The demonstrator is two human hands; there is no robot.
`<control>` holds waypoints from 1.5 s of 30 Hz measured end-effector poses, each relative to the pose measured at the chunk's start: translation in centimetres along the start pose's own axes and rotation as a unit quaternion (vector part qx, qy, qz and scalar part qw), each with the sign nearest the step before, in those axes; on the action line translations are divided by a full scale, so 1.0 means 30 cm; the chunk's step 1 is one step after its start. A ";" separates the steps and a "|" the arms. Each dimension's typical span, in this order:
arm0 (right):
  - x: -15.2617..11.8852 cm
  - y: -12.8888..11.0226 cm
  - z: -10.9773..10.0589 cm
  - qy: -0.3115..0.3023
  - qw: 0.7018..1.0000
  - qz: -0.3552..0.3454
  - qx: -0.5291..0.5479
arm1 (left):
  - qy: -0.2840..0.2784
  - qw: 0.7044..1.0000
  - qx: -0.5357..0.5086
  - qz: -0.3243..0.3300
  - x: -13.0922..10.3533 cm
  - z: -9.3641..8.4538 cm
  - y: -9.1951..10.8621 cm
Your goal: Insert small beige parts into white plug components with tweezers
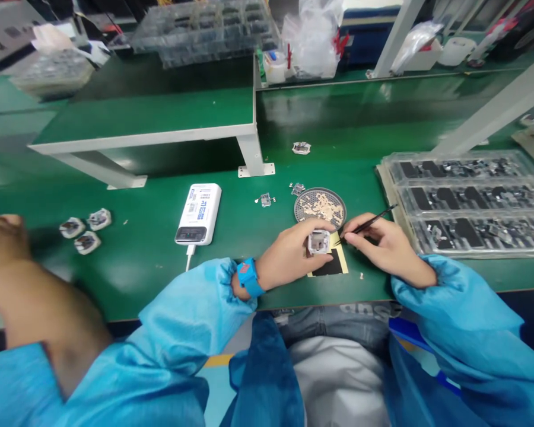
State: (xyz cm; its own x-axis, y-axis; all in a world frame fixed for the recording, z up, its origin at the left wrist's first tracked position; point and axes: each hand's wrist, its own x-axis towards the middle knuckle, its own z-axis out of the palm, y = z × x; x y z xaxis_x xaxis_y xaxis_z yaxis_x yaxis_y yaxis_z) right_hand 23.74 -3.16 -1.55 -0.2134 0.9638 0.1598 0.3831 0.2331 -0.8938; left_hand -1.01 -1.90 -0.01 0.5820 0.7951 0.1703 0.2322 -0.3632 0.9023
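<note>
My left hand (pixel 289 255) pinches a small white square housing (pixel 319 242), its open side with grey parts facing up. Between the fingers of my right hand (pixel 382 246) is a pair of black tweezers (pixel 369 222), tips pointing left, close to the housing. Under and beside the housing lies a pale yellow sheet with a black rectangle (pixel 331 264). Just beyond my hands stands a round dark dish (pixel 299 214) of many tiny beige pieces. Small clear-and-metal parts (pixel 266 200) lie to its left.
A white power bank (pixel 199 213) with a plugged cable lies left of my hands. Three white housings (pixel 87 231) sit farther left, near another person's arm (pixel 31 296). Clear compartment trays (pixel 471 201) of parts stand at right. A green-topped raised shelf (pixel 160 107) is behind.
</note>
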 end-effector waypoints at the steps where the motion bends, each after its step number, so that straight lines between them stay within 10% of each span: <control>1: -0.001 0.001 -0.001 0.000 1.000 0.002 0.003 | -0.003 1.000 -0.002 -0.003 0.000 0.009 -0.007; 30: 0.004 -0.016 -0.032 0.059 0.988 0.046 0.137 | 0.027 0.998 0.005 -0.063 0.003 0.045 -0.040; 38: 0.002 -0.082 0.002 0.151 0.977 -0.100 0.112 | 0.058 0.990 -0.072 -0.111 0.010 0.049 -0.035; 45: 0.009 -0.073 0.032 0.107 0.976 -0.186 0.032 | 0.064 0.980 -0.126 -0.141 0.016 0.057 -0.053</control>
State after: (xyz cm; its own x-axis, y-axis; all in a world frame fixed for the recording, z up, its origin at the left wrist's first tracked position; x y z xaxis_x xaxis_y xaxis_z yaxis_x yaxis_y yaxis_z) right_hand 21.98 -3.55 0.04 -0.1309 0.8211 0.5556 0.2571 0.5694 -0.7808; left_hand 0.22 -1.78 -2.03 0.4164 0.9068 -0.0653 0.1604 -0.0025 0.9871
